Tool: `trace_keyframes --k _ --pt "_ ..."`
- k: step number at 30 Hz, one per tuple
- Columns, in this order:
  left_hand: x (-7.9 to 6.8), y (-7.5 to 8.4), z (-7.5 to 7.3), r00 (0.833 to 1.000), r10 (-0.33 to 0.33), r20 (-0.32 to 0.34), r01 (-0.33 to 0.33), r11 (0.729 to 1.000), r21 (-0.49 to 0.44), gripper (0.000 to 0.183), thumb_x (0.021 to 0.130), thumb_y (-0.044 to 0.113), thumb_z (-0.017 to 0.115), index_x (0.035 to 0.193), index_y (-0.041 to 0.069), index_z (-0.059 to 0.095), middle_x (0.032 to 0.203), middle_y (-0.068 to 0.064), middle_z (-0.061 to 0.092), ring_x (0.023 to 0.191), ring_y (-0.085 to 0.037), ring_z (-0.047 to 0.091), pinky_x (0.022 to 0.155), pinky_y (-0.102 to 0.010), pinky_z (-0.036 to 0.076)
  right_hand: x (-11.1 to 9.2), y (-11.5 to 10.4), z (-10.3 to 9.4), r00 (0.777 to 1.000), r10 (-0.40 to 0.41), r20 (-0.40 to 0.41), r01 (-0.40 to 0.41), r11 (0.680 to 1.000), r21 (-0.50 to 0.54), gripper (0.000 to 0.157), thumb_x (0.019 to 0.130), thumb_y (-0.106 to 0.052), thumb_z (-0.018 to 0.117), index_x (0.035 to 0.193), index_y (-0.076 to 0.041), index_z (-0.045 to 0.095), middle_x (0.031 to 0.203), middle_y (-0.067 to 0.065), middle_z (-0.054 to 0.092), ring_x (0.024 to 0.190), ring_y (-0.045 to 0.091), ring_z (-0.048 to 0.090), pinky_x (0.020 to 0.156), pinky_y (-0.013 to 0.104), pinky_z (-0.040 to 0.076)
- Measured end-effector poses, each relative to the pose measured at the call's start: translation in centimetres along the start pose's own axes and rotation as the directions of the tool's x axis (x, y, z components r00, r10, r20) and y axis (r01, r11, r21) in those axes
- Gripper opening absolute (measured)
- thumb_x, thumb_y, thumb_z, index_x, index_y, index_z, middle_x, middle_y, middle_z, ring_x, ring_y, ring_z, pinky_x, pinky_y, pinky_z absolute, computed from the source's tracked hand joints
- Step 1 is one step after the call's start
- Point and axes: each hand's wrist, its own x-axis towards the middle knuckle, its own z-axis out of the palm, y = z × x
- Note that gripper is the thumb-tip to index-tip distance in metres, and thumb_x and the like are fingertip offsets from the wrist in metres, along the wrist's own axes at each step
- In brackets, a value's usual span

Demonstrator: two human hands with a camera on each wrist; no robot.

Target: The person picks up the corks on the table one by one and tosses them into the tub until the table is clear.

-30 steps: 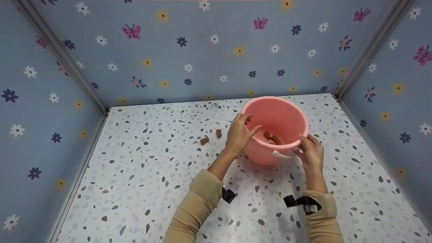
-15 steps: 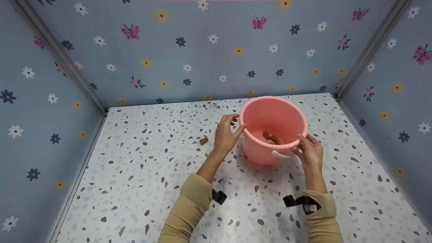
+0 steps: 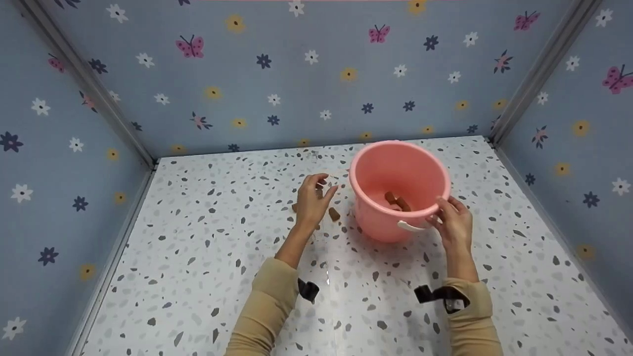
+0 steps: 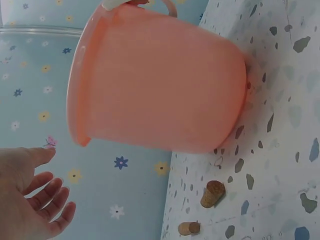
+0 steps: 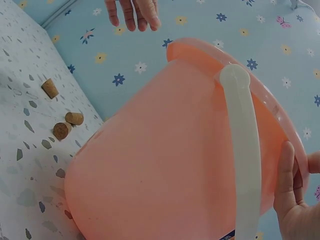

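Observation:
A pink bucket [image 3: 381, 217] stands on the speckled surface, with several brown corks [image 3: 402, 204] inside on its bottom. My right hand [image 3: 456, 225] holds the bucket's rim at the near right, thumb and fingers on either side of it in the right wrist view. To the left of the bucket my left hand [image 3: 309, 202] hovers with loosely bent fingers, holding nothing; the left wrist view shows this hand [image 4: 37, 195] apart from the bucket. Loose corks lie below it, one cork [image 3: 334, 213] between hand and bucket. Others are partly hidden behind the hand in the head view.
The bucket's white handle [image 3: 411, 226] hangs down on the near side. Blue flowered panels [image 3: 316, 79] enclose the white speckled surface [image 3: 207, 237] at the back, left and right. Black straps with small dark devices sit at both wrists.
My left hand has moved left, from over the bucket's rim to above the loose corks. My right hand stays at the rim and the bucket has hardly shifted.

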Motion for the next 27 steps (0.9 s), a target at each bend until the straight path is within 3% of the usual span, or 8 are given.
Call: trace_keyframes --k 5,11,19,24,27 --pt "-0.2 -1.6 -0.3 1.0 -0.008 -0.027 0.009 1.0 0.019 0.028 0.078 0.013 0.068 0.1 -0.002 0.059 0.088 -0.013 0.056 0.081 -0.026 0.055 0.075 -0.032 0.044 -0.8 -1.0 0.6 0.999 0.024 0.029 -0.024 1.0 -0.004 0.052 0.071 -0.023 0.075 0.115 -0.006 0.053 0.095 0.015 0.06 0.072 0.021 0.06 0.055 0.033 0.051" --pt "-0.6 -3.3 -0.5 0.999 -0.041 -0.036 0.041 0.999 -0.008 0.027 0.079 0.011 0.067 0.1 -0.004 0.06 0.088 -0.016 0.056 0.078 -0.026 0.054 0.07 -0.031 0.044 -7.3 -7.4 5.3 0.992 0.123 0.03 -0.124 0.992 0.011 0.046 0.077 -0.011 0.068 0.116 0.0 0.046 0.089 0.014 0.059 0.069 0.019 0.06 0.055 0.032 0.051" --pt "-1.2 -5.4 -0.2 0.992 -0.113 -0.056 0.113 0.994 -0.008 0.025 0.077 0.01 0.068 0.098 -0.002 0.06 0.086 -0.015 0.056 0.076 -0.031 0.054 0.066 -0.033 0.044 -4.0 -4.5 2.7 0.992 0.127 0.027 -0.126 0.992 -0.018 0.047 0.076 -0.017 0.07 0.117 -0.006 0.051 0.093 0.013 0.061 0.077 0.021 0.061 0.061 0.036 0.051" --pt "-1.8 -7.1 -0.1 0.989 -0.136 -0.063 0.134 0.99 -0.038 0.025 0.077 0.004 0.068 0.097 -0.005 0.059 0.084 -0.016 0.054 0.074 -0.033 0.054 0.067 -0.039 0.046 -5.5 -5.8 3.9 0.991 0.133 0.033 -0.134 0.99 0.036 0.047 0.076 -0.012 0.069 0.117 -0.001 0.048 0.088 0.014 0.06 0.07 0.022 0.061 0.056 0.035 0.051" --pt "-2.1 -8.1 -0.1 0.985 -0.152 -0.081 0.148 0.988 -0.052 0.024 0.076 0.001 0.067 0.097 -0.006 0.059 0.082 -0.016 0.053 0.073 -0.031 0.054 0.068 -0.039 0.047 -5.7 -6.0 4.1 0.99 0.142 0.019 -0.141 0.99 -0.007 0.05 0.075 -0.015 0.071 0.118 -0.004 0.049 0.091 0.012 0.061 0.072 0.019 0.06 0.059 0.034 0.051"
